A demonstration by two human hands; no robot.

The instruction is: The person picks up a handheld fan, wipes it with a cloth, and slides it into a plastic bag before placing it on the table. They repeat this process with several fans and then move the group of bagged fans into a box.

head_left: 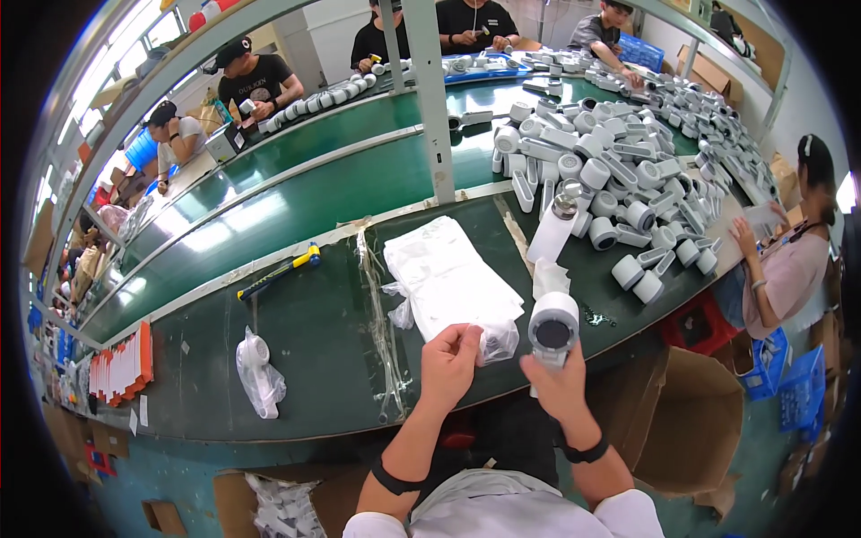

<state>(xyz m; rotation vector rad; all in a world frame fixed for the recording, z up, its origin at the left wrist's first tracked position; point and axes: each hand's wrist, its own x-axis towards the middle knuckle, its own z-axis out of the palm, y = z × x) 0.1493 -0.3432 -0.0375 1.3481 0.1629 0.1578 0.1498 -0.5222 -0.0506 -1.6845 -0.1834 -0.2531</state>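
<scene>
My right hand (563, 384) is wrapped round a white and grey handheld device (554, 314) with a round, dark-faced head, held over the bench's front edge. The device's handle is mostly hidden by the fingers. My left hand (450, 359) is closed at the near end of a stack of thin white plastic bags (448, 269), pinching the crumpled edge of a bag. Further left on the bench lies a similar device in a clear bag (256, 372). Just past the device in my right hand is a crumpled white tissue (549, 276).
A large heap of similar devices (619, 166) covers the right of the bench. A bottle (552, 231) stands before it. A yellow-and-black tool (280, 271) and orange cartons (121, 363) lie left. An open cardboard box (686, 421) sits below right. Co-workers sit across and at right.
</scene>
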